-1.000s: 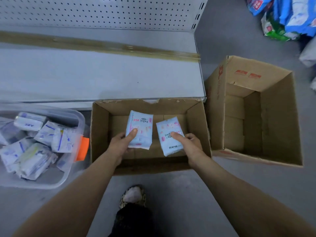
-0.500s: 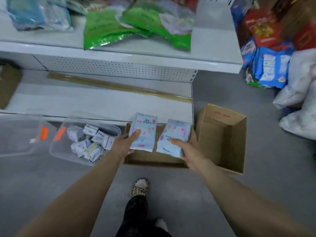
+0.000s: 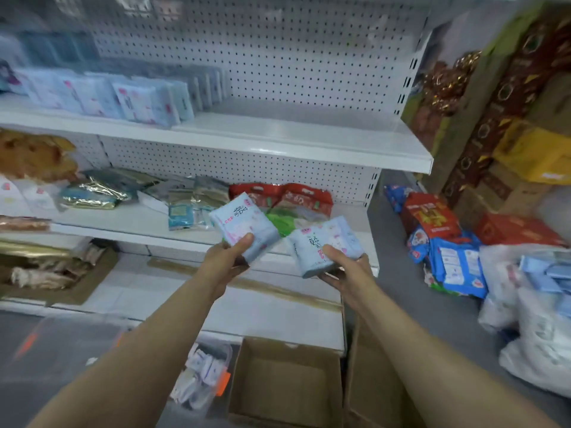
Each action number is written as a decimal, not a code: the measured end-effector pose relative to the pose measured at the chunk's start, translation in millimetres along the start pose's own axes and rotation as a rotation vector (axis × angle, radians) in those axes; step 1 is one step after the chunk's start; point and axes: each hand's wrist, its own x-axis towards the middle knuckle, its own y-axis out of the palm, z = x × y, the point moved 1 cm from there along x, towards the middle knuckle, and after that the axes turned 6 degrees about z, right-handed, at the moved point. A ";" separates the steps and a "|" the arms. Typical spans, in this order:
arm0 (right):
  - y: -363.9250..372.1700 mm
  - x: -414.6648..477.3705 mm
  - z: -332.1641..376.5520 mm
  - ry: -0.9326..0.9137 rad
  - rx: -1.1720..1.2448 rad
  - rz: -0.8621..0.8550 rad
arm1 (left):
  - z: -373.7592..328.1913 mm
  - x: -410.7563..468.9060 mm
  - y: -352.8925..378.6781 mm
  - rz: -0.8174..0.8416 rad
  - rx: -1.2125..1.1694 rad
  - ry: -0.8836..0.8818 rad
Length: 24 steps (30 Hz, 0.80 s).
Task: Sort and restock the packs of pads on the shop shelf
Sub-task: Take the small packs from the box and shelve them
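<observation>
Before the middle shelf [image 3: 139,236] edge, left hand [image 3: 224,263] grips left pack [image 3: 244,223], right hand [image 3: 347,271] grips right pack [image 3: 324,246], just apart.

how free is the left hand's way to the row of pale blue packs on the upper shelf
Probably yes: open air lies between the left hand and the row of packs above it. But it grips a pack, so it likely cannot take another.

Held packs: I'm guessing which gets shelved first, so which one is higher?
The left-hand pack: gripped by the left hand, it sits higher, overlapping the red bags; the right-hand pack, in the right hand, is lower.
</observation>
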 end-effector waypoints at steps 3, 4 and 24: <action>25.4 -6.5 41.6 -0.116 -0.002 0.055 | -43.0 -11.9 2.2 -0.002 -0.027 0.108; 34.1 -8.5 53.5 -0.147 0.005 0.062 | -55.2 -15.6 2.6 -0.002 -0.037 0.145; 198.7 68.0 176.7 -0.426 0.011 -0.073 | -226.8 62.5 -34.3 0.110 -0.071 0.239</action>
